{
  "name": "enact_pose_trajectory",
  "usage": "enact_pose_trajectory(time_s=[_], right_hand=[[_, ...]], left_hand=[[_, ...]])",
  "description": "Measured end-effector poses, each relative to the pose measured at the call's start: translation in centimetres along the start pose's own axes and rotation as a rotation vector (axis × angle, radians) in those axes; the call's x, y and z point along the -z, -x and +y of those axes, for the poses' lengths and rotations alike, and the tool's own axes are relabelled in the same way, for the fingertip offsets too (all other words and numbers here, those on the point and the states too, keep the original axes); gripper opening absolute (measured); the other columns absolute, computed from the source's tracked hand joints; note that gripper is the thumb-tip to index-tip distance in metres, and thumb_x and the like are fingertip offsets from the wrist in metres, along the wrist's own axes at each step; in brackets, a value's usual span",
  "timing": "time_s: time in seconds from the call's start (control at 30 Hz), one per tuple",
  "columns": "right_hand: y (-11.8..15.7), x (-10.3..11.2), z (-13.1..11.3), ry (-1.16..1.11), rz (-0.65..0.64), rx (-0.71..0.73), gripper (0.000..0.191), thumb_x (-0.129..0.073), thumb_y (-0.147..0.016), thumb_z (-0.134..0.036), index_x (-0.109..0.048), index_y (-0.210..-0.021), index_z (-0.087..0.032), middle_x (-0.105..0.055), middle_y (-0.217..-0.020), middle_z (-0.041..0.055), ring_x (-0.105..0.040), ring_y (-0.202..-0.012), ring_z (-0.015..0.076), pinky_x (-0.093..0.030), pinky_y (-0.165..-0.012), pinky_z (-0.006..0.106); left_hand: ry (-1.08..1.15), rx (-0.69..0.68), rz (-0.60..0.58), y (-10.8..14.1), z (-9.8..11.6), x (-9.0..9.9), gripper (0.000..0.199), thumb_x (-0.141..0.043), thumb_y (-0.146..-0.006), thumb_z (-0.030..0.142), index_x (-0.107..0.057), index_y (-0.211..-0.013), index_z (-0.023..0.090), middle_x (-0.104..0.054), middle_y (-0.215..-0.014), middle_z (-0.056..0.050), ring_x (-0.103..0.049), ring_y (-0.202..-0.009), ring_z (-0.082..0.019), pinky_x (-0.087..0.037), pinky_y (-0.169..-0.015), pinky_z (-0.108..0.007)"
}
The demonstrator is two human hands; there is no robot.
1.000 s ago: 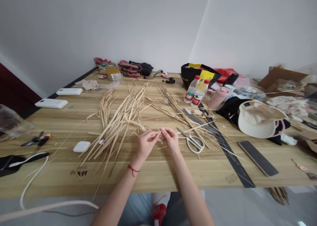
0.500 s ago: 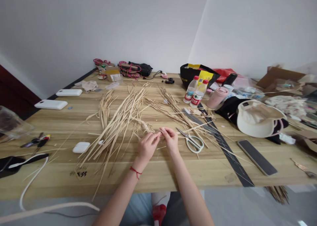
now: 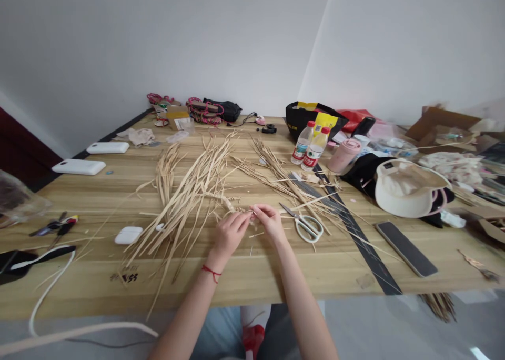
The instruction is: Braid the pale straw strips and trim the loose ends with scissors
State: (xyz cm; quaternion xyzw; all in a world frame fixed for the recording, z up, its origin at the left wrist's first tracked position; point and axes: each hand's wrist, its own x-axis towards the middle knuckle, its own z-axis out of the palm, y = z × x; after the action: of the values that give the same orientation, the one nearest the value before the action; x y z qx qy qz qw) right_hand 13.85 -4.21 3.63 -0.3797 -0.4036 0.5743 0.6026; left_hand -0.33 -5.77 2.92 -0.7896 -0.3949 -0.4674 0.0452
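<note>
My left hand (image 3: pixel 232 232) and my right hand (image 3: pixel 269 223) meet fingertip to fingertip over the middle of the table. Both are closed in a pinch on the near end of a braided straw cord (image 3: pixel 225 201). That cord runs back and left toward a loose heap of pale straw strips (image 3: pixel 193 191). The bit between my fingertips is mostly covered by them. Right of my right hand lie scissors (image 3: pixel 309 227) with pale handles, their blades pointing up and left. More straw strips (image 3: pixel 276 168) spread behind my hands.
Two water bottles (image 3: pixel 313 152), a pink cup (image 3: pixel 344 156) and a black bag (image 3: pixel 295 119) stand at the back right. A cap (image 3: pixel 406 191) and a phone (image 3: pixel 406 248) lie at the right. A white case (image 3: pixel 128 235) and keys (image 3: pixel 57 226) are at the left.
Both hands have shifted slightly left, and the fingertips have drawn closer together on the cord. The whole view has moved a little too. The scissors and straw heap have stayed put.
</note>
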Motion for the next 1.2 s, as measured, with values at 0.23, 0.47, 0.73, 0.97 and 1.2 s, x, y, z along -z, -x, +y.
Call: enact_pose_trajectory(time_s=[0.23,0.47,0.73,0.97,1.2], right_hand=[[-0.23,0.32,0.3,0.008,-0.068,-0.012,0.024,-0.074,-0.067,-0.037,-0.074,-0.082,-0.019,-0.071,-0.073,0.0035,-0.062,-0.061,0.0121,-0.051,-0.063,0.025],[-0.24,0.63,0.32,-0.04,-0.087,-0.077,0.022,-0.078,-0.063,-0.032,-0.072,-0.079,-0.019,-0.069,-0.069,0.0016,-0.062,-0.06,0.0114,-0.052,-0.062,0.024],[-0.52,1.01,0.8,-0.039,-0.054,-0.062,0.022,-0.079,-0.062,-0.033,-0.068,-0.075,-0.019,-0.066,-0.06,-0.0006,-0.061,-0.056,0.0116,-0.05,-0.055,0.022],[-0.51,1.02,1.02,-0.051,-0.052,-0.064,0.022,-0.079,-0.061,-0.033,-0.068,-0.075,-0.019,-0.065,-0.06,-0.0017,-0.058,-0.053,0.0097,-0.049,-0.054,0.021],[-0.28,0.79,0.71,-0.016,-0.047,-0.055,0.024,-0.078,-0.061,-0.036,-0.066,-0.074,-0.019,-0.063,-0.061,-0.0016,-0.056,-0.052,0.0099,-0.047,-0.054,0.023]], left_hand=[[0.076,0.077,0.055,0.28,-0.19,-0.23,0.013,-0.057,-0.083,0.017,-0.063,-0.094,0.019,-0.07,-0.085,-0.005,-0.067,-0.08,-0.016,-0.054,-0.073,-0.028],[0.133,0.128,0.046,0.46,-0.03,-0.17,0.013,-0.057,-0.083,0.018,-0.063,-0.095,0.02,-0.071,-0.088,-0.005,-0.068,-0.077,-0.015,-0.055,-0.069,-0.025],[0.182,0.058,0.065,0.15,0.23,-0.1,0.012,-0.056,-0.083,0.015,-0.063,-0.093,0.02,-0.071,-0.084,-0.004,-0.067,-0.074,-0.014,-0.055,-0.071,-0.026],[0.154,-0.005,0.02,0.73,-0.48,-0.18,0.016,-0.057,-0.082,0.014,-0.066,-0.095,0.019,-0.07,-0.079,-0.004,-0.066,-0.071,-0.013,-0.054,-0.069,-0.027],[0.318,0.128,0.041,0.36,0.45,0.08,0.014,-0.057,-0.083,0.017,-0.067,-0.091,0.02,-0.07,-0.079,-0.005,-0.066,-0.072,-0.014,-0.054,-0.069,-0.027]])
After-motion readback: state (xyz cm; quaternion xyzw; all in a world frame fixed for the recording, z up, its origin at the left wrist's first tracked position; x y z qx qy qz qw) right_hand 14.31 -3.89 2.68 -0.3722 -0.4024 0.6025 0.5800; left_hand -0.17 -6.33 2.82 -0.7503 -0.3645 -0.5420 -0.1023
